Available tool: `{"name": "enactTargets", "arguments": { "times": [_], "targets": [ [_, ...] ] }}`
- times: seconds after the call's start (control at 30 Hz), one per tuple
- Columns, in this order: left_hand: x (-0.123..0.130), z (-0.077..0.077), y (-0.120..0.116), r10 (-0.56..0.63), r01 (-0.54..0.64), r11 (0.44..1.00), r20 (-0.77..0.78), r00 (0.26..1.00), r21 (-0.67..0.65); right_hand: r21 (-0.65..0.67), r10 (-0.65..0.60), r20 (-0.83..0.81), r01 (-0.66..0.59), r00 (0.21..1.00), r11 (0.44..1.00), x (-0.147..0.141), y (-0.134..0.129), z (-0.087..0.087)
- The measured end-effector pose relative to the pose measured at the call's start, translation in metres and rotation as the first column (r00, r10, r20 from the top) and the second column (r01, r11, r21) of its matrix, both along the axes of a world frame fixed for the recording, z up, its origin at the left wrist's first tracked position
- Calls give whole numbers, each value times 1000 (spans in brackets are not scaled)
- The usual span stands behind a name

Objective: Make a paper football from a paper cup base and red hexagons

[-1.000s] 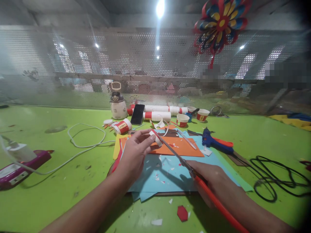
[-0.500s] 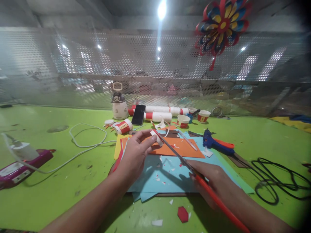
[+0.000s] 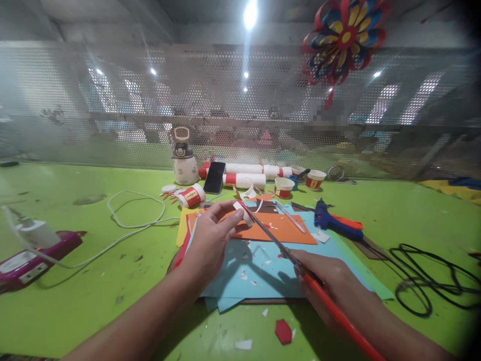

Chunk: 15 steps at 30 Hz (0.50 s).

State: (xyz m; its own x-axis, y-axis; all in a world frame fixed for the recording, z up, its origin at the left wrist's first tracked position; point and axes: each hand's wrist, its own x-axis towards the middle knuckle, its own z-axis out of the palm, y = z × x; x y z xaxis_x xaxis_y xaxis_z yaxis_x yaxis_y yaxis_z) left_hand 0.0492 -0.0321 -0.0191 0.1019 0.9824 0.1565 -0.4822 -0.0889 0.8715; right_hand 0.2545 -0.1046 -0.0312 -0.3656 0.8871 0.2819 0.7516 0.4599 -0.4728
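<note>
Head camera view shows two bare hands over the middle of the green table [image 3: 56, 313]. The left hand [image 3: 212, 230] pinches one white-and-red paper piece [image 3: 247, 217] between thumb and fingers, above the orange sheet [image 3: 293, 230]. The right hand [image 3: 330, 276] grips one pair of red-handled scissors [image 3: 289, 255], its blades at the piece's edge. One large blue sheet [image 3: 270, 276], strewn with tiny scraps, lies underneath; between it and the table's near edge is one red hexagonal scrap [image 3: 283, 331].

Toward the far edge stand three paper cups: a front cup [image 3: 284, 187], a right cup [image 3: 315, 179] and a partly hidden rear cup [image 3: 298, 170]. A fourth, the tipped cup [image 3: 191, 196], lies on its side. Beside the front cup, a small blue pot [image 3: 293, 184] seems to hold a dark-handled tool, too small to be sure. One drink bottle [image 3: 186, 168] and one phone [image 3: 215, 178] are nearby. At the left edge, one purple power strip [image 3: 65, 245] carries one white charger [image 3: 37, 234]; one blue glue gun [image 3: 334, 220] lies right of centre.
</note>
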Motion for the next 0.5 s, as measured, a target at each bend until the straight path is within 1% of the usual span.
{"name": "enactTargets", "arguments": {
  "times": [0.1,0.3,0.5],
  "targets": [
    [0,0,0,-1,1,1000,-3,1000,2,-11,14,-24,-15,1000,1000,-1,0,1],
    [0,0,-1,-7,7,1000,10,1000,-5,-54,0,-44,-3,999,999,-3,-3,4],
    [-2,-1,2,-11,13,999,42,999,-35,-26,-26,16,27,1000,999,-1,0,2]
  ]
}}
